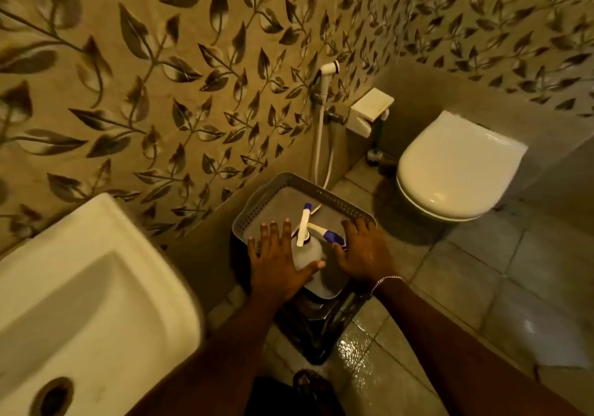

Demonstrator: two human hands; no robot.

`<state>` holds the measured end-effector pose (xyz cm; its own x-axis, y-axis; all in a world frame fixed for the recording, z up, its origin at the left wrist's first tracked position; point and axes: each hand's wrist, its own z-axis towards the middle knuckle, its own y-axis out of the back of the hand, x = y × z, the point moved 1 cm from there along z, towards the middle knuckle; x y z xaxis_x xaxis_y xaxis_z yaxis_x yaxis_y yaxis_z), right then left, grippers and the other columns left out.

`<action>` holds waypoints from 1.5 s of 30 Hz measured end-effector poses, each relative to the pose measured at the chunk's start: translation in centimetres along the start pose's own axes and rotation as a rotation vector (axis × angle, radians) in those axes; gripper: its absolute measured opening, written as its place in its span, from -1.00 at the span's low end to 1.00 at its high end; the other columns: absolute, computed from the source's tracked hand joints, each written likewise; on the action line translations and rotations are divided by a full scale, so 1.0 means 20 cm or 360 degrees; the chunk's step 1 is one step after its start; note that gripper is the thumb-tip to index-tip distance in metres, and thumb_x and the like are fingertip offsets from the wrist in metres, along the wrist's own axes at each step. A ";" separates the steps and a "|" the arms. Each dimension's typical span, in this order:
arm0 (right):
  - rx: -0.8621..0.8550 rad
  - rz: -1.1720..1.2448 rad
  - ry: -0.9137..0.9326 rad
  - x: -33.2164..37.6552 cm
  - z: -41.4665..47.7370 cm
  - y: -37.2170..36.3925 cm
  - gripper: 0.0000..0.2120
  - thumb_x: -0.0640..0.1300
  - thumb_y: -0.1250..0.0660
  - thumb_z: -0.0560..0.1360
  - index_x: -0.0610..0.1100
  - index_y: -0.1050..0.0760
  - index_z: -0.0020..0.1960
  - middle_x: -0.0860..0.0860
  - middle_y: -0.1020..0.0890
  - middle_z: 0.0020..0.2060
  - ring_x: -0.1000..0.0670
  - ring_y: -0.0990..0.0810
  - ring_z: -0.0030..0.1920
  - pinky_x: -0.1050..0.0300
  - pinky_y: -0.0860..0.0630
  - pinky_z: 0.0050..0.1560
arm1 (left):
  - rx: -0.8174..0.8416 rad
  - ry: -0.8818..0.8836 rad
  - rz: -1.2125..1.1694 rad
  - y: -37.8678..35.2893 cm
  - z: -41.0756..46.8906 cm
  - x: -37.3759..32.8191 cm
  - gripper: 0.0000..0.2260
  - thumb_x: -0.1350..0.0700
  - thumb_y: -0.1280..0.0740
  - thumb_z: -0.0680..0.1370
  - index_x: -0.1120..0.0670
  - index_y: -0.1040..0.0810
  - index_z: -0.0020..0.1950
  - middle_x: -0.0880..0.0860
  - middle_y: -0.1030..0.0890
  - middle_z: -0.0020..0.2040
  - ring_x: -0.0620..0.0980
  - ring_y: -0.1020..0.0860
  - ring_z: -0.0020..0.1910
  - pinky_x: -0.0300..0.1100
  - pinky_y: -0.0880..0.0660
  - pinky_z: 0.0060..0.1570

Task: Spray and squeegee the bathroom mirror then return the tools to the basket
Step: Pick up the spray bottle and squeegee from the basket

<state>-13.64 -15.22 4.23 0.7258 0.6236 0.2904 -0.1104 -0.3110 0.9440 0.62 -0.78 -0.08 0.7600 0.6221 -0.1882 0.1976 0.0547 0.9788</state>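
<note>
1. Both hands are spread flat with fingers splayed, holding nothing: the left hand point(279, 255) lies over the near left part of the grey basket point(348, 205), its thumb against the spray bottle point(307, 255).
2. At 3 o'clock from the bottle, the right hand point(363, 251) rests open-palmed on the basket's right rim, with a bracelet point(384, 282) at its wrist.
3. Inside the basket the clear bottle stands between the two hands, its white trigger head pointing toward 12 o'clock.
4. A white-and-blue tool, apparently the squeegee point(328, 234), lies in the basket touching the bottle at its 2 o'clock, partly hidden by the right fingers.
5. Beneath the basket sits a dark stand point(316, 325), on a wet, shining tiled floor point(482, 271).
6. From the basket, the white sink point(80, 287) is at 8 o'clock, the closed toilet point(456, 164) at 2 o'clock, and the hand sprayer point(326, 74) on the leaf-patterned wall at 12 o'clock.
</note>
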 end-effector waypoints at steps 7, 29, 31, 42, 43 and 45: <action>0.0085 0.0070 0.0078 -0.05 0.11 -0.19 -0.52 0.16 -0.31 0.59 -0.07 -0.44 0.40 -0.08 -0.54 0.29 -0.09 -0.51 0.26 -0.01 -0.52 0.29 | -0.0239 0.0003 -0.0679 -0.13 0.12 -0.08 -0.16 -0.50 -0.23 0.48 0.01 -0.30 0.58 0.08 -0.47 0.46 0.10 -0.44 0.45 0.18 -0.41 0.37; 0.0114 0.0093 0.0016 0.03 0.21 -0.12 -0.70 0.11 -0.25 0.65 -0.07 -0.47 0.23 -0.06 -0.65 0.06 -0.05 -0.66 -0.06 0.04 -0.65 -0.06 | -0.0611 -0.0021 -0.1725 0.12 0.33 -0.20 -0.85 0.01 -0.32 0.68 -0.26 -0.53 0.00 -0.21 -0.63 -0.10 -0.22 -0.61 -0.04 -0.48 -0.46 -0.04; 0.0069 0.0125 0.0004 0.05 0.19 -0.05 -0.71 0.11 -0.27 0.64 -0.06 -0.47 0.22 -0.05 -0.67 0.04 -0.03 -0.65 -0.10 0.04 -0.66 -0.08 | -0.0628 -0.0016 -0.1756 0.21 0.32 -0.21 -0.86 -0.02 -0.31 0.67 -0.31 -0.53 0.03 -0.26 -0.62 -0.07 -0.27 -0.60 -0.01 -0.50 -0.45 -0.02; -0.0144 0.0305 -0.0030 0.27 0.06 0.49 -0.68 0.11 -0.31 0.62 -0.05 -0.48 0.28 -0.05 -0.65 0.06 -0.05 -0.64 -0.06 0.05 -0.64 -0.05 | -0.0749 -0.0007 -0.1679 0.82 0.22 -0.20 -0.93 -0.05 -0.31 0.67 -0.23 -0.51 0.12 -0.18 -0.60 -0.05 -0.40 -0.57 0.01 -0.51 -0.44 -0.06; -0.0176 0.0339 -0.0036 0.29 0.05 0.55 -0.68 0.10 -0.31 0.62 -0.05 -0.48 0.28 -0.04 -0.65 0.05 -0.04 -0.64 -0.06 0.05 -0.64 -0.04 | -0.0760 0.0016 -0.1658 0.88 0.21 -0.20 -0.92 -0.03 -0.32 0.67 -0.15 -0.51 0.15 -0.19 -0.60 -0.05 -0.42 -0.56 0.01 -0.51 -0.43 -0.08; -0.0230 0.0389 -0.0045 0.34 0.02 0.67 -0.69 0.09 -0.31 0.63 -0.05 -0.49 0.29 -0.03 -0.66 0.03 -0.04 -0.64 -0.07 0.05 -0.65 -0.05 | -0.0822 0.0037 -0.1610 1.01 0.20 -0.18 -0.89 -0.01 -0.34 0.66 -0.12 -0.51 0.18 -0.24 -0.57 -0.06 -0.46 -0.55 -0.01 -0.54 -0.42 -0.10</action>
<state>-9.90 -15.34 18.77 0.6841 0.5217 0.5097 -0.3789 -0.3429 0.8595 4.29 -5.02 19.96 0.3839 0.1233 -0.9151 0.4313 0.8523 0.2958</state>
